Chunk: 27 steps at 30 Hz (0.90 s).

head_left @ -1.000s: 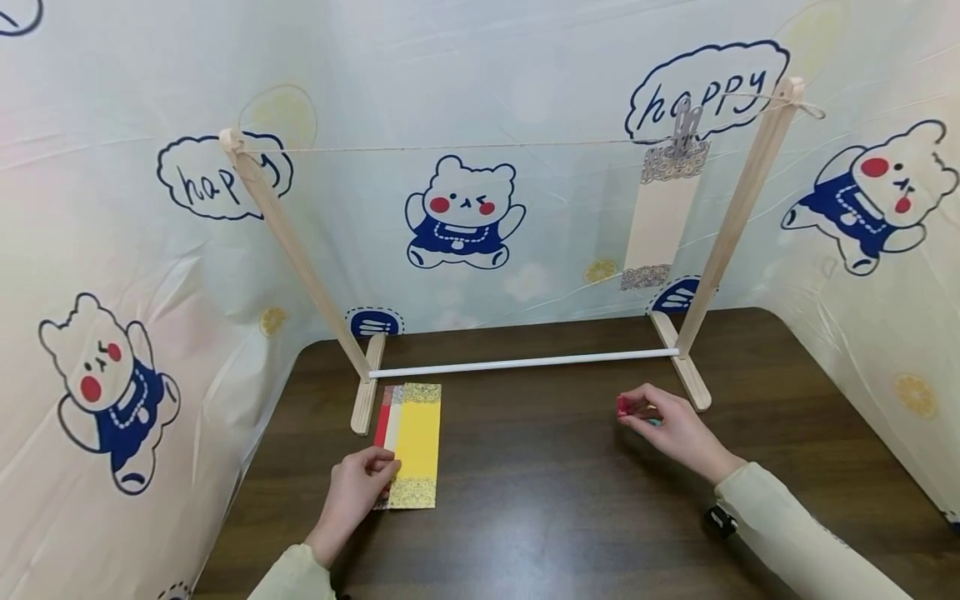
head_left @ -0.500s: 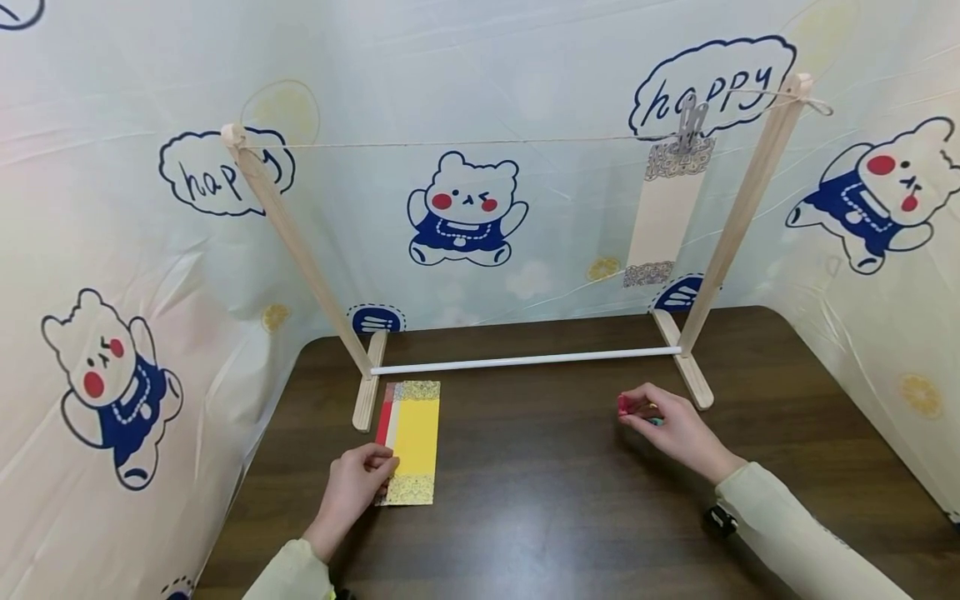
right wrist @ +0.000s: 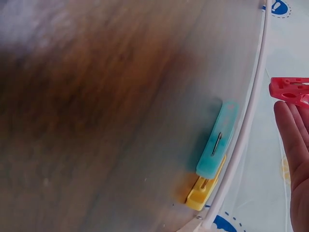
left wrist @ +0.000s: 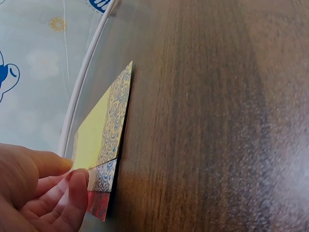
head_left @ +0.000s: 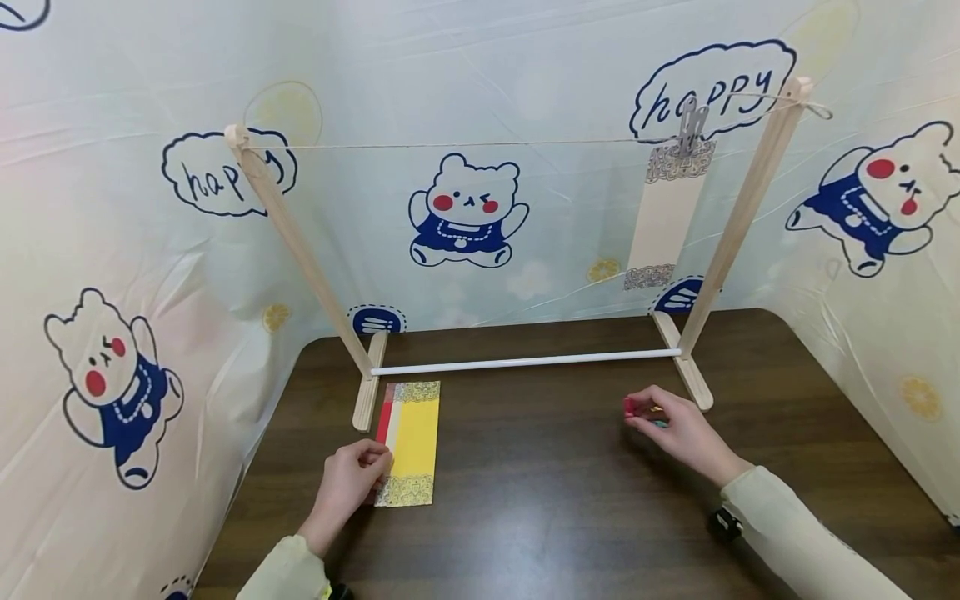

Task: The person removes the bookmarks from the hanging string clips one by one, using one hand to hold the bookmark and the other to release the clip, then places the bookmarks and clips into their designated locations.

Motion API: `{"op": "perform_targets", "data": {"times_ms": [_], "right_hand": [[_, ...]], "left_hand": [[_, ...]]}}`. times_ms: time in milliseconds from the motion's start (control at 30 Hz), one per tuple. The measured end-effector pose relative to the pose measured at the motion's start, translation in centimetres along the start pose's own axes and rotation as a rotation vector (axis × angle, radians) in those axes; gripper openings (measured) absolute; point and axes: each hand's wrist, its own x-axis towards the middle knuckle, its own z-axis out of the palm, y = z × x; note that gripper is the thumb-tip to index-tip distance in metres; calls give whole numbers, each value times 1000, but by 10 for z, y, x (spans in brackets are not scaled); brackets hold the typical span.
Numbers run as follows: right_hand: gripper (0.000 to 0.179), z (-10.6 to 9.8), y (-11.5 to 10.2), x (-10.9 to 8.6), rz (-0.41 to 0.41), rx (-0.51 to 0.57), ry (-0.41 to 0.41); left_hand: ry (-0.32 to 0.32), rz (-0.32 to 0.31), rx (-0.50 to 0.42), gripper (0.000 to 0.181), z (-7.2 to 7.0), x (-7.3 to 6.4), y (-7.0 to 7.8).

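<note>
Dark wood grain covers the table (head_left: 525, 492). Before the white rod (head_left: 525, 362), near its left end, the left hand (head_left: 345, 490), shifted slightly left, touches a flat, lace-printed yellow card (head_left: 416, 437); whether it pinches is unclear. Near the rod's right end, the right hand (head_left: 686, 433) pinches a red plastic clip (right wrist: 288, 87).

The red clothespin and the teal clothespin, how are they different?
The red clothespin is bright red, while the teal clothespin is blue-green. The red clothespin is held in the right hand, but the teal clothespin lies on the table next to a yellow clothespin. Both are the same kind of thing: clothespins.
</note>
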Motion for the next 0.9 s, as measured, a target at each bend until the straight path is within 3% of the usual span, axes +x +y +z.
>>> {"op": "perform_targets", "data": {"times_ms": [200,433,900], "right_hand": [[28,-7,2,0,48,-3,-49],[22,-14,4,0,117,-34,-167],[19,-17,9,3,16,-194,-327]], "left_hand": [[8,19,37,15,0,3,3],[56,136,142,15,3,3,4],[155,332,366,36,7,0,6]]}}
